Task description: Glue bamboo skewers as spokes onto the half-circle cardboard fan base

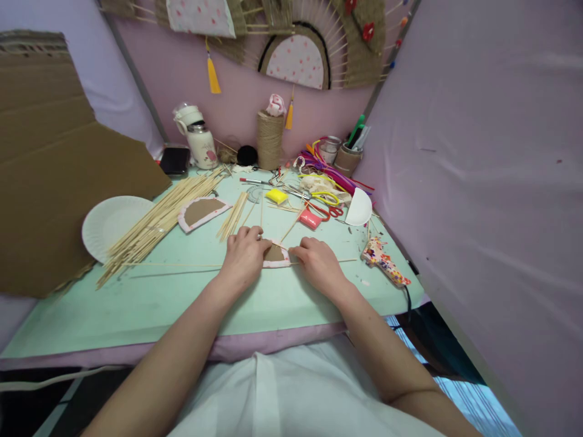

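Observation:
A small cardboard half-circle point(273, 252) with a pink-and-white fabric border lies on the table between my hands. My left hand point(245, 255) covers its left part, fingers bent and gripping it against the table. At its right edge is my right hand point(315, 261), fingers curled and pinching the edge and what looks like a stick there. A long thin bamboo stick point(177, 264) runs left from under my left hand, and a stick end point(348, 260) sticks out right of my right hand. Another stick point(291, 226) slants up from the top of the piece. My fingertips partly hide the joints.
A bamboo stick bundle point(168, 218), paper plate point(113, 224) and second half-circle point(204, 212) lie left. Yellow-handled scissors point(325, 198), a yellow packet point(276, 195) and a pink packet point(310, 218) lie beyond my hands. A patterned glue gun point(385, 261) with a cord is right.

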A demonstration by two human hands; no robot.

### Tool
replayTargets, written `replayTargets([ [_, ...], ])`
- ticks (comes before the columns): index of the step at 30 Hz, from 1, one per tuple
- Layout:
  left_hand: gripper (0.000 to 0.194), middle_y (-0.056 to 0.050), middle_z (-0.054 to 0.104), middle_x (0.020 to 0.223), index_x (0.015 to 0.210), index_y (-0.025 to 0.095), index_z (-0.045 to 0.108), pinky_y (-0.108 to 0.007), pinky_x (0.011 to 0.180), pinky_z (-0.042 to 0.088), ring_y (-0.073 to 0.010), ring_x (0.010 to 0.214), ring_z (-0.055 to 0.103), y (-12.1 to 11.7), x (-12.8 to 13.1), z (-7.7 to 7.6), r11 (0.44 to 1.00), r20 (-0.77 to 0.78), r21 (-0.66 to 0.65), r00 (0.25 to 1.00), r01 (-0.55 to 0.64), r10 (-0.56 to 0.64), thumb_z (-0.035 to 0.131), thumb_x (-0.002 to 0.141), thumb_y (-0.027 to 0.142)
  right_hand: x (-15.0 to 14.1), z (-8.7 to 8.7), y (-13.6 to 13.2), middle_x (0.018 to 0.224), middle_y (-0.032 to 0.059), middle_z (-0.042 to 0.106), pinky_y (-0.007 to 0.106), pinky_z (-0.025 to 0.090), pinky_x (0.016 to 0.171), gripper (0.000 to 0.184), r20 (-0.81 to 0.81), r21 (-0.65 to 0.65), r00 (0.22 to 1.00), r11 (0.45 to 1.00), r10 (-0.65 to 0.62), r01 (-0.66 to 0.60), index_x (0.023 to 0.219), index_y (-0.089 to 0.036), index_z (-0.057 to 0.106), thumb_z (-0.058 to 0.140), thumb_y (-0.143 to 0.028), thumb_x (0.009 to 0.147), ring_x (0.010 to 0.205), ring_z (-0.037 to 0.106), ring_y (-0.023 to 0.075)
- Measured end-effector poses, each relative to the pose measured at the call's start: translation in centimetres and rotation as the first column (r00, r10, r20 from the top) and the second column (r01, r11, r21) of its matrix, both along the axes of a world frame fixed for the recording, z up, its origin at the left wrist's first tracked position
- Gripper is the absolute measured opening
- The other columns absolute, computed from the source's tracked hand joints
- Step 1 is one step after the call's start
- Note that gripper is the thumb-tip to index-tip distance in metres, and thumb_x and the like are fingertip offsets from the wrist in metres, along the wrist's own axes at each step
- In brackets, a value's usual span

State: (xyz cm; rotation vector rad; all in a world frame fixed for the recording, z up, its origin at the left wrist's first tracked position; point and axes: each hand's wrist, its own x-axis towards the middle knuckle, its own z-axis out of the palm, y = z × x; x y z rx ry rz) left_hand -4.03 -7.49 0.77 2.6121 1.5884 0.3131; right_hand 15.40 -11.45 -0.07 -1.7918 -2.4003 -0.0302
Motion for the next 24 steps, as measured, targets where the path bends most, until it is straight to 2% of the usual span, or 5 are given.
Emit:
replayTargets([
  [11, 0.033, -0.012, 0.057, 0.13, 0.106, 0.028, 0.076, -0.045, 0.085, 0.035, -0.0311, 0.115, 0.043, 0.1, -0.07, -0.12, 1.0, -0.012, -0.009, 1.0, 0.002, -0.002, 0.046, 0.093, 0.021, -0.05, 0.31, -0.04, 0.092, 0.0078, 0.061, 0.031, 0.027, 0.071, 0.031, 0.004, -0.05, 1.0, 0.999, -0.006, 0.007, 0.111, -0.025, 0.073, 0.046, -0.018, 0.098, 0.085, 0.05, 0.0196],
  [24, 0.032, -0.011, 0.057, 0.129, 0.104, 0.028, 0.076, -0.044, 0.083, 0.035, -0.0307, 0.114, 0.043, 0.06, -0.03, -0.04, 1.0, -0.002, -0.012, 1.0, -0.002, 0.002, 0.046, 0.093, 0.021, -0.1, 0.52, -0.05, 0.091, 0.0068, 0.061, 0.032, 0.027, 0.07, 0.031, 0.011, -0.053, 1.0, 0.999, -0.013, 0.014, 0.112, -0.026, 0.073, 0.047, -0.018, 0.098, 0.085, 0.05, 0.0194],
])
